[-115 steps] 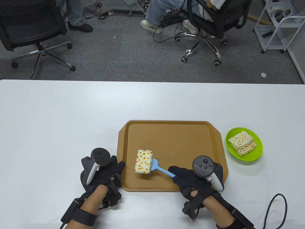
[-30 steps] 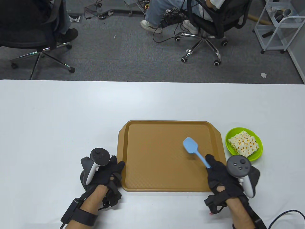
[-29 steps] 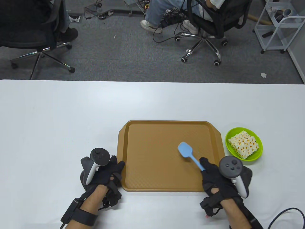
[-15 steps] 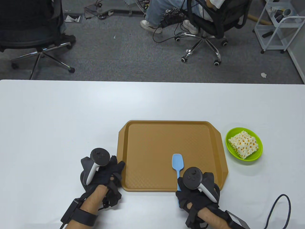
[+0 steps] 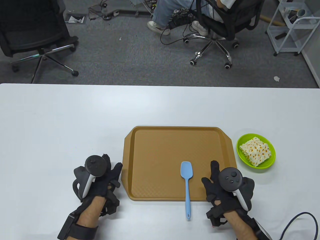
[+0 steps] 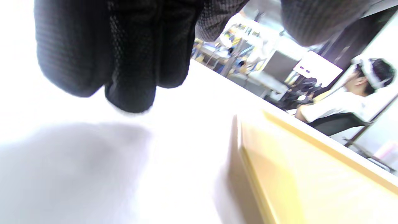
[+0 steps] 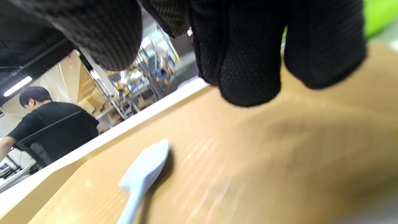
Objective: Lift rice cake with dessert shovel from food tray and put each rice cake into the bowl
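Observation:
The light blue dessert shovel [image 5: 187, 183] lies loose, its blade [image 7: 146, 171] flat on the brown food tray [image 5: 175, 129] and its handle sticking out over the tray's front rim onto the table. No rice cake lies on the tray. Stacked rice cakes [image 5: 255, 150] sit in the green bowl [image 5: 266, 165] to the tray's right. My right hand [image 5: 211, 173] hovers over the tray's front right corner, right of the shovel, with straight fingers [image 7: 248, 62] holding nothing. My left hand [image 5: 112, 165] rests on the table just left of the tray, its fingers [image 6: 124, 62] relaxed and empty.
The white table [image 5: 75, 120] stretches wide to the left and behind the tray. The tray's left rim [image 6: 279, 161] lies close beside my left hand. Office chairs and seated people are on the floor beyond the table's far edge.
My right hand carried the rice cake to the bowl, brought the empty shovel back, laid it on the tray and let go. It then moved right. My left hand shifted slightly left.

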